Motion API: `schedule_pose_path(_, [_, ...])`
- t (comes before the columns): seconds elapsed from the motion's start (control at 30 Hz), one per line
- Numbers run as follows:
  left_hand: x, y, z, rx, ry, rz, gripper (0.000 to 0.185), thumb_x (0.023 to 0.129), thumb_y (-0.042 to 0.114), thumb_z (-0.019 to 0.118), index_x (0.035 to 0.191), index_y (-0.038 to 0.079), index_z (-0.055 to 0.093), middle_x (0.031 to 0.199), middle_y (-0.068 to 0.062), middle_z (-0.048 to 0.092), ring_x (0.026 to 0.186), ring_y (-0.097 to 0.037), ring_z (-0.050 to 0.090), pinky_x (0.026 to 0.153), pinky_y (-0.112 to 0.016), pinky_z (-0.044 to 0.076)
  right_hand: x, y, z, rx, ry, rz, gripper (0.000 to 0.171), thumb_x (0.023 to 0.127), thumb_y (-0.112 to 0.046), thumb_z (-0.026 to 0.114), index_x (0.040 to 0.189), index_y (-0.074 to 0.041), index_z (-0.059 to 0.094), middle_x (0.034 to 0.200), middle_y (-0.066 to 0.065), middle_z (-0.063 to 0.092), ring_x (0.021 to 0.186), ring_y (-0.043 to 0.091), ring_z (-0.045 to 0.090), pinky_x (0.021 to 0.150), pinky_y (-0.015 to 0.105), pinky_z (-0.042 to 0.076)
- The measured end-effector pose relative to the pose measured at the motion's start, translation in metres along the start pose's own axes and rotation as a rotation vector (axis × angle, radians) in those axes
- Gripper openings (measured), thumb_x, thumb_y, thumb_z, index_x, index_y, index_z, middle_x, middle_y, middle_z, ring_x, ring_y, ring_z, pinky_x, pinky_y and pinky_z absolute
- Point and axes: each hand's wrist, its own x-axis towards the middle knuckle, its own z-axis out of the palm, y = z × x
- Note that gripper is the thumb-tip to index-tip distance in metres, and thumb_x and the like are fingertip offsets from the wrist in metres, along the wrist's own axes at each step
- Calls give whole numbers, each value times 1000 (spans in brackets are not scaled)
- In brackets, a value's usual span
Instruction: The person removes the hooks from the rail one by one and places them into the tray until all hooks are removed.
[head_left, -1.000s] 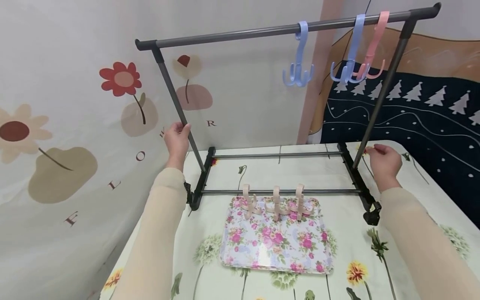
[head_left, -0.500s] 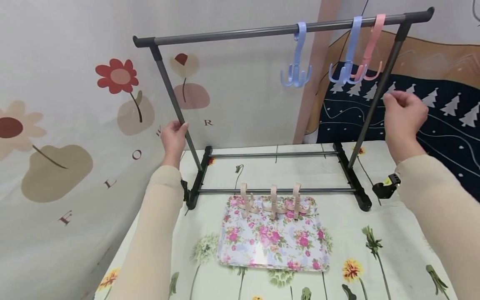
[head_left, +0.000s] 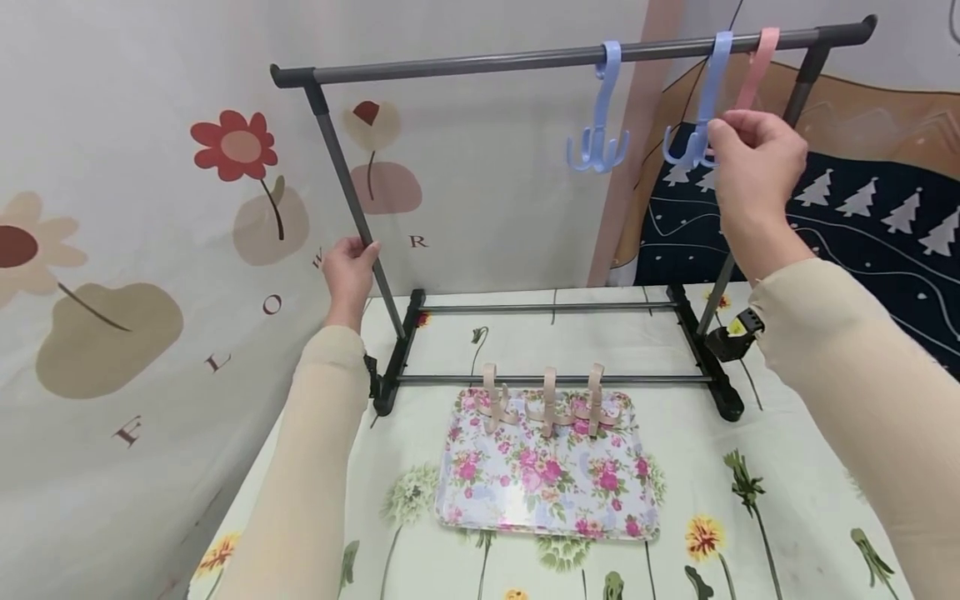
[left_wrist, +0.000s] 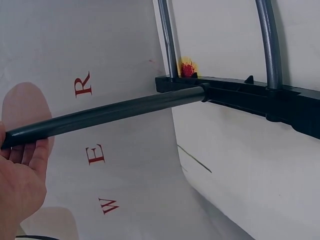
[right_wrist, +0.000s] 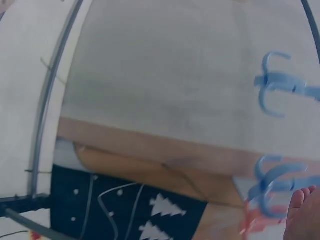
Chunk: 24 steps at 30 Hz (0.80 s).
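My left hand (head_left: 349, 279) grips the left upright (head_left: 347, 179) of a dark grey rack; in the left wrist view its fingers wrap the pole (left_wrist: 110, 115) from below. My right hand (head_left: 761, 171) is raised under the top bar (head_left: 480, 62), fingers bent, fingertips right at the lower part of the right-hand blue hook hanger (head_left: 712, 87). It covers the lower part of a pink hook hanger (head_left: 760, 67). I cannot tell whether it holds either one. Another blue hook hanger (head_left: 600, 117) hangs from the bar further left.
A stack of floral trays (head_left: 547, 483) lies on the flower-print cloth (head_left: 810, 517) in front of the rack. Several beige hook hangers (head_left: 550, 404) lie over it, at the rack's lower front rod (head_left: 652, 380). Printed curtains hang behind and to the left.
My right hand has risen from beside the lower right upright, then swung left to the hook hangers. My left hand stays on the left upright.
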Motion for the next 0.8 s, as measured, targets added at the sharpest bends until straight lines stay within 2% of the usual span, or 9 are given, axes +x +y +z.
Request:
schedule_pose_path(0.1, [-1, 1, 1, 9, -2, -2, 34, 99, 30, 63, 120, 4, 62, 120, -10, 65, 109, -21, 59, 98, -35, 44, -1, -9, 9, 3, -16, -28, 27, 94, -26, 70, 117, -12, 71, 108, -3, 60, 104, 8, 53, 100, 24, 39])
schedule_pose_path(0.3, [-5, 2, -1, 13, -4, -5, 35, 99, 31, 62, 121, 5, 62, 121, -10, 65, 111, -21, 58, 99, -36, 43, -1, -18, 21, -50, -43, -60, 27, 94, -27, 69, 117, -12, 71, 104, -5, 59, 102, 6, 50, 97, 22, 36])
schedule_pose_path(0.57, [-8, 2, -4, 8, 3, -17, 35, 99, 31, 62, 122, 4, 61, 121, -10, 64, 111, -22, 57, 100, -37, 43, -4, -20, 46, -55, -96, -50, 29, 93, -28, 71, 118, -12, 70, 104, -6, 59, 99, 5, 52, 94, 21, 40])
schedule_pose_path(0.8, [-7, 0, -4, 1, 17, -23, 33, 99, 30, 63, 120, 5, 61, 119, -9, 64, 110, -21, 57, 99, -37, 43, -2, -14, 70, -132, -121, -29, 31, 94, -31, 69, 121, -14, 70, 108, -5, 63, 100, 6, 54, 94, 22, 44])
